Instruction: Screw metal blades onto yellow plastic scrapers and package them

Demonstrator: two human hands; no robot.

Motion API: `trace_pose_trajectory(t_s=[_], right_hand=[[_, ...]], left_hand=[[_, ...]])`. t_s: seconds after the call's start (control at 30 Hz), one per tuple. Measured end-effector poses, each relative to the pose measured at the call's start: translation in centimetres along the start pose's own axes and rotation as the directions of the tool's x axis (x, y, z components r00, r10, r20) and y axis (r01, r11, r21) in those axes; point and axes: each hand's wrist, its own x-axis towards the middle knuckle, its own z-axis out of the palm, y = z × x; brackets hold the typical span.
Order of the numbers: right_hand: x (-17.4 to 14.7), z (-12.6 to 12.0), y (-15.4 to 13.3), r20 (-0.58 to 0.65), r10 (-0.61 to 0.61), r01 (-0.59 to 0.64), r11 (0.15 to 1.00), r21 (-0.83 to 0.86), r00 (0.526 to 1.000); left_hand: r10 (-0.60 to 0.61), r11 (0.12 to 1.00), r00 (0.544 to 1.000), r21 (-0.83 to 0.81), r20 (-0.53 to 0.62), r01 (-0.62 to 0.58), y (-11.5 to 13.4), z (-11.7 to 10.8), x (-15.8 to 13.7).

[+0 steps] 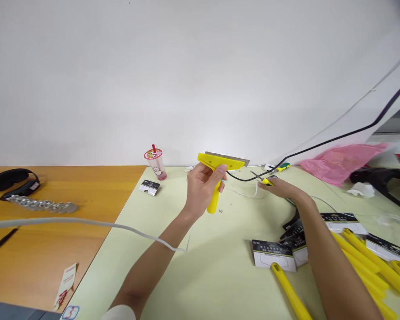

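My left hand (204, 186) is closed round the yellow handle of a scraper (223, 161), raised above the table with its wide metal blade up. The thumb presses on the front of the scraper just under its head. To the right, my right hand (279, 186) is closed on a screwdriver (267, 182) with a yellow and black handle. Its thin metal shaft points up and left, toward the scraper. Most of the fingers of my right hand are hidden from view. More yellow scraper handles (290, 291) with black and white cards (274, 255) lie by my right forearm.
A drink cup (159, 166) with a red straw and a small card (150, 187) stand at the back left. A black cable (323, 141) crosses at right; a white cable (86, 222) crosses at left. A pink bag (340, 163) and a green-yellow tool (283, 167) are at the back right.
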Motion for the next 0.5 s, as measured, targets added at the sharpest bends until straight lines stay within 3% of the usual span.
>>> trace_pose_trajectory(t_s=[0.1, 0.23, 0.43, 0.5], right_hand=[[-0.4, -1.1, 0.0, 0.080, 0.000, -0.004, 0.999, 0.040, 0.997], [-1.5, -2.7, -0.1, 0.079, 0.012, -0.019, 0.996, 0.085, 0.997], [-3.3, -4.6, -0.3, -0.113, -0.025, 0.046, 0.980, 0.194, 0.993], [-3.8, -5.1, -0.5, -0.230, -0.024, 0.079, 0.969, 0.235, 0.973]], left_hand=[[0.004, 1.000, 1.000, 0.003, -0.002, -0.004, -0.3, -0.1, 0.2], [0.026, 0.999, 1.000, 0.035, 0.003, -0.026, -0.7, -0.4, 0.6], [0.018, 0.994, 1.000, 0.106, 0.020, -0.020, -1.3, -1.0, 1.3], [-0.007, 0.993, 0.999, 0.116, 0.034, 0.003, -1.4, -1.0, 1.5]])
